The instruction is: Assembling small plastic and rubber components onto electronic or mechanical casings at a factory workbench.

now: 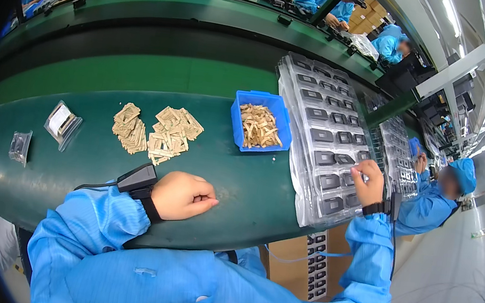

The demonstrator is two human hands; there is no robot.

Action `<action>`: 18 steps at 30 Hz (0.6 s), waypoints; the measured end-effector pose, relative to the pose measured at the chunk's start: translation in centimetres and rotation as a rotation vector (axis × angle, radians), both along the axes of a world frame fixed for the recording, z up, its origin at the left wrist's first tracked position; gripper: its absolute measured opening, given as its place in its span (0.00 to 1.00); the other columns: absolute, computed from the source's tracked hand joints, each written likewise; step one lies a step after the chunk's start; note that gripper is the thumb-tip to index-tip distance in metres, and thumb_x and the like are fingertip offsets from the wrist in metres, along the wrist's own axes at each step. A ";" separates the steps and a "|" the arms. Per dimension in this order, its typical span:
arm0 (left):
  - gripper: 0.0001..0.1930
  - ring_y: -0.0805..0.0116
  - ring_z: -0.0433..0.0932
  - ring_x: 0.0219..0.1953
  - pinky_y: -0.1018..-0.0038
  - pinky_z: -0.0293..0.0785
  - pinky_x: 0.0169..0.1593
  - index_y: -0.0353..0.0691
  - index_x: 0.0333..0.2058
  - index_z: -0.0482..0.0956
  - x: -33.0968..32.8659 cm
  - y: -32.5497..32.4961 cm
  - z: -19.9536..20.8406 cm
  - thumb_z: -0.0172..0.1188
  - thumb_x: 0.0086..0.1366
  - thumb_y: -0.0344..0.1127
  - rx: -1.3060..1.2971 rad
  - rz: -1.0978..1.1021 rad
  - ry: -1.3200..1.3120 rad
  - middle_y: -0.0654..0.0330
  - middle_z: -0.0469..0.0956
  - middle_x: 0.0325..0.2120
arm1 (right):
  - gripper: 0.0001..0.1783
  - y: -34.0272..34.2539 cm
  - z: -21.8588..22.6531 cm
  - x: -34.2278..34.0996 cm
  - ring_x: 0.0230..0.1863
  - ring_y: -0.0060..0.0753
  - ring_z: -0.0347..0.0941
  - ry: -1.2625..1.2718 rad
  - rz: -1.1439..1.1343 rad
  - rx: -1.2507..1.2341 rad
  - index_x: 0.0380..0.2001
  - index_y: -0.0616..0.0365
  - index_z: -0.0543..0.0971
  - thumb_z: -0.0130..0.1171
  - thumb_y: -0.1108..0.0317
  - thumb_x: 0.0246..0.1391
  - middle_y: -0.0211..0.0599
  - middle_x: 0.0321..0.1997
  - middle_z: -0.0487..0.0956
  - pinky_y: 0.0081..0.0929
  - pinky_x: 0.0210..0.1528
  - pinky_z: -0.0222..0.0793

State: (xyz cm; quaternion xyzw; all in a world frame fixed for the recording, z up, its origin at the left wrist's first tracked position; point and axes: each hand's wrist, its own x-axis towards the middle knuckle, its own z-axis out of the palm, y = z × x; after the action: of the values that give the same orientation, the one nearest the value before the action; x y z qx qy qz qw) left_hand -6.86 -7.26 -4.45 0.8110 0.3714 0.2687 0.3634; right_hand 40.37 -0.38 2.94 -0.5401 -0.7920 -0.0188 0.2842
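Observation:
My left hand (184, 196) rests on the green table with its fingers curled in; whatever they may hold is hidden. My right hand (370, 184) is over the right edge of a clear plastic tray (300, 186), its fingers bent and drawn toward the thumb. Rows of black, rounded rectangular plastic parts (329, 181) lie in the tray's pockets, close to my right fingertips. Whether the fingers grip one of them I cannot make out. Dark devices are strapped to both my wrists.
A blue bin (237, 128) holds many small tan strips. Two heaps of tan flat pieces (130, 127) (173, 133) lie beyond my left hand. Clear bags (63, 124) (20, 147) lie at left. A green post (391, 111) stands beyond the tray; a co-worker (429, 205) sits at right.

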 end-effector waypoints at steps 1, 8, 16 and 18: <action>0.08 0.62 0.78 0.25 0.67 0.72 0.29 0.40 0.29 0.82 0.0 0.0 0.1 0.63 0.63 0.37 -0.004 -0.001 0.017 0.58 0.79 0.23 | 0.10 -0.8 0.5 -0.6 0.46 0.49 0.75 -0.106 0.028 -0.042 0.36 0.59 0.83 0.66 0.69 0.49 0.44 0.42 0.79 0.38 0.49 0.70; 0.08 0.62 0.78 0.25 0.67 0.72 0.29 0.40 0.30 0.82 -0.2 0.1 -0.2 0.62 0.63 0.37 0.036 -0.022 0.032 0.58 0.79 0.23 | 0.23 -0.4 1.0 -2.1 0.58 0.55 0.71 -0.155 0.069 -0.054 0.52 0.60 0.76 0.62 0.61 0.55 0.47 0.56 0.77 0.42 0.62 0.64; 0.08 0.60 0.79 0.26 0.66 0.73 0.29 0.40 0.30 0.82 -0.7 -0.1 0.0 0.62 0.63 0.37 0.042 -0.001 0.025 0.58 0.79 0.23 | 0.11 -0.8 -0.9 1.2 0.49 0.49 0.78 0.134 -0.149 -0.142 0.41 0.61 0.81 0.62 0.68 0.56 0.46 0.44 0.82 0.38 0.54 0.70; 0.07 0.58 0.79 0.26 0.64 0.73 0.29 0.40 0.30 0.82 -0.9 0.4 1.0 0.62 0.63 0.37 0.056 0.003 0.028 0.58 0.79 0.23 | 0.12 -1.9 -1.6 4.4 0.47 0.50 0.75 -0.076 -0.023 -0.211 0.39 0.59 0.81 0.65 0.70 0.50 0.45 0.41 0.80 0.39 0.53 0.68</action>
State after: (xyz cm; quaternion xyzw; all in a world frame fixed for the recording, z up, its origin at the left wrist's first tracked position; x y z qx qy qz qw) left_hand -7.74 -6.89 -3.44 0.8241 0.3699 0.2682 0.3349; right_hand 44.80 -2.30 1.36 -0.5749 -0.7935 0.0407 0.1954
